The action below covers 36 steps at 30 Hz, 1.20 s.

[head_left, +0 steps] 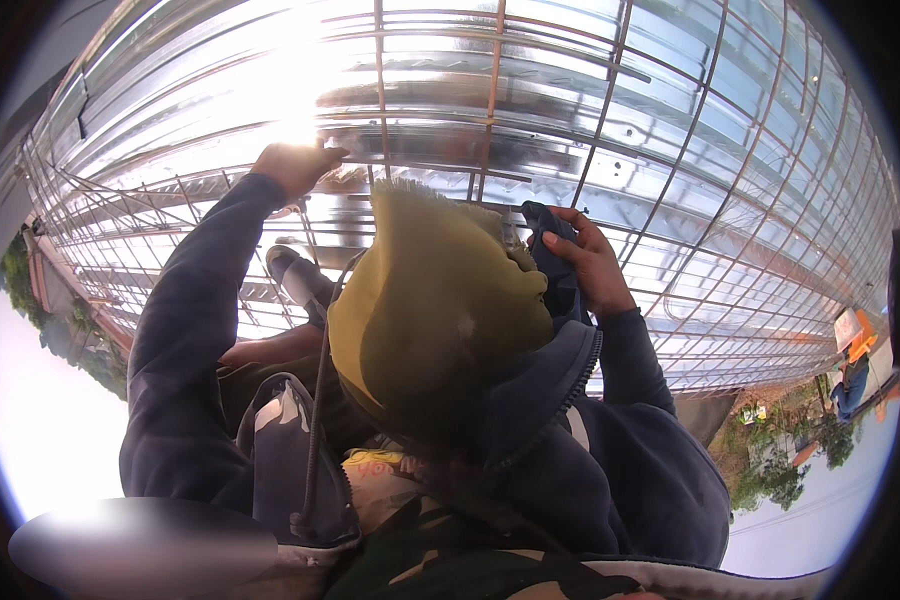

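Largest item: a wide grid of rust-brown and dark steel reinforcing bars (381,90), curving across the view over bright, reflective metal sheeting (565,65). Next, a big olive-yellow fabric piece (440,310) with a frayed upper edge filled the middle, in front of the bars. Smaller: a crumpled dark navy cloth (556,262), just right of the fabric's edge, held in front of the grid. The right hand (592,262) was clamped on it, thumb and fingers pinching. The left hand (292,170) was raised by the bars, well apart from the right; glare hid whether its fingers were closed on anything. Step in hand, judged: handling the cloth one-handed. Next move, judged: called for a secure pinch, cloth kept clear of bar ends.
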{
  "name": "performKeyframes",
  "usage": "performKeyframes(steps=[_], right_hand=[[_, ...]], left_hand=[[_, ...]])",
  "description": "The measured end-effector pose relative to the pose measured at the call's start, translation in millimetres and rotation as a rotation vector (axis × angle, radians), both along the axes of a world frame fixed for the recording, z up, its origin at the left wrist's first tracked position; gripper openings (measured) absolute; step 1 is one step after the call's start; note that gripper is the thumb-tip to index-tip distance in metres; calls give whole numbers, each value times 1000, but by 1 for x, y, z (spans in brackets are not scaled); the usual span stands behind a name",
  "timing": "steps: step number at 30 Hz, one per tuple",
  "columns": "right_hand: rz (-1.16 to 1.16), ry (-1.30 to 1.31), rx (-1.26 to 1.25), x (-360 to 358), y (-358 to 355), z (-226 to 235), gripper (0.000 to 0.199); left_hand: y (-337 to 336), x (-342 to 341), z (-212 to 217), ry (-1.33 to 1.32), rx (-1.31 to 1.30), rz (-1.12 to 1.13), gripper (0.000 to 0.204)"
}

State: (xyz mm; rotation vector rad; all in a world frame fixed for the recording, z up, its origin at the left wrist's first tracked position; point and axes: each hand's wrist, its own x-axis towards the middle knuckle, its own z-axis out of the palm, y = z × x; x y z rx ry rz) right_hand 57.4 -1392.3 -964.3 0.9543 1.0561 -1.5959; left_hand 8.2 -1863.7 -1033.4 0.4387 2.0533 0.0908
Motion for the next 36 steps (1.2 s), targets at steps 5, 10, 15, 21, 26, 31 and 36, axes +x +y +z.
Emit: performKeyframes(steps=[5,10,15,21,26,31,36], right_hand=[[201,239,278,26,7,3,43],[815,329,721,71,14,-8,57],[414,534,837,76,21,2,35],[42,508,729,57,-32,-3,25],[-183,566,792,55,-32,-34,19],[-185,569,840,38,-15,-51,25],[-93,494,850,24,10,-81,26]], left_hand=[[8,-25,1,-1,40,-143,28],[81,-65,32,110,274,-69,34],[141,-47,1,594,508,28,43],[193,-32,-31,805,445,95,52],[205,-48,-27,836,491,22,49],[255,-51,-27,671,702,76,47],[306,-61,-33,285,453,74,54]])
